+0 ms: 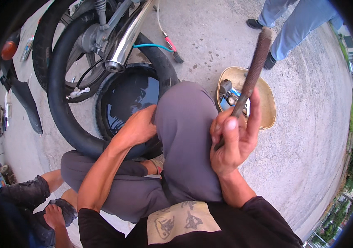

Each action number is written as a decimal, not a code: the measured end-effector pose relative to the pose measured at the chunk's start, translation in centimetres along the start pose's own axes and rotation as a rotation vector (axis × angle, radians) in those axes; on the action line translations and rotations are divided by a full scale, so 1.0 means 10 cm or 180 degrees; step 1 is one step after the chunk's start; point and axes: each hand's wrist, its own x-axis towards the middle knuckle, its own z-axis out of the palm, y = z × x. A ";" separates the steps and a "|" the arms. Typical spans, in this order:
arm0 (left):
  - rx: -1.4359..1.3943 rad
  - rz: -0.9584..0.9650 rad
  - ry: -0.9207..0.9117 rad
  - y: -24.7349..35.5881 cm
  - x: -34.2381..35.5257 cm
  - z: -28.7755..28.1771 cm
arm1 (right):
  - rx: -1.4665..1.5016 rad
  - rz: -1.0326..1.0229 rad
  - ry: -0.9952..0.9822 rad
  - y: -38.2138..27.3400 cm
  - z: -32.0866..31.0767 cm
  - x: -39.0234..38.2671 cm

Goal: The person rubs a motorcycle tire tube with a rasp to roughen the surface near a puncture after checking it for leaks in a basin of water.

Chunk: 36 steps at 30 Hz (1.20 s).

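My right hand (234,140) holds a long, brown, rough-textured file or rasp (253,66) upright, its index finger raised along it. My left hand (141,124) is curled beside my raised knee at the black inner tube (64,115); its fingertips and whatever they grip are hidden. The tube loops around a motorcycle rear wheel (89,45) and lies over a dark basin (104,107) of water. A chrome exhaust (129,37) points down over the basin. A cream open container (267,120) with metal parts and tools stands beyond my right hand.
A person in light blue trousers (290,29) stands at top right; another person's hand (54,215) and knees are at lower left. A hose (151,45) with a red fitting lies behind the tube. A black fender (27,103) with an orange lamp lies left. Greenery lines the far right.
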 end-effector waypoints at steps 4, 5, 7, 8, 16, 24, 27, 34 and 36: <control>0.0766 0.0207 0.0089 0.05 -0.11 -0.02 | 0.0202 0.0201 0.0104 0.14 0.00 0.23; 0.0979 0.0192 0.0031 0.12 -0.12 -0.07 | 0.0220 0.0333 0.0079 0.17 -0.01 0.25; 0.1210 0.0214 -0.0015 0.16 -0.13 -0.12 | 0.0394 0.0319 0.0032 0.22 0.01 0.26; 0.1229 0.0251 -0.0002 0.15 -0.14 -0.14 | 0.0433 0.0286 -0.0018 0.26 0.00 0.27; 0.1484 0.0419 -0.0082 0.27 -0.47 -0.05 | 0.0396 0.0157 0.0262 0.34 -0.08 0.41; -0.0104 0.0045 0.0170 0.28 -0.66 -0.36 | 0.0231 0.0057 0.0452 0.14 -0.20 0.34; -0.0588 0.0029 0.0184 0.08 -0.75 -0.45 | -0.0018 -0.0113 0.0205 0.00 -0.26 0.13; -0.1295 0.0186 0.0085 -0.13 -0.72 -0.52 | -0.0995 0.0410 -0.0649 -0.20 -0.26 -0.32; -0.1463 0.0206 0.0076 -0.15 -0.70 -0.54 | -0.1252 0.0621 -0.0878 -0.07 -0.28 -0.41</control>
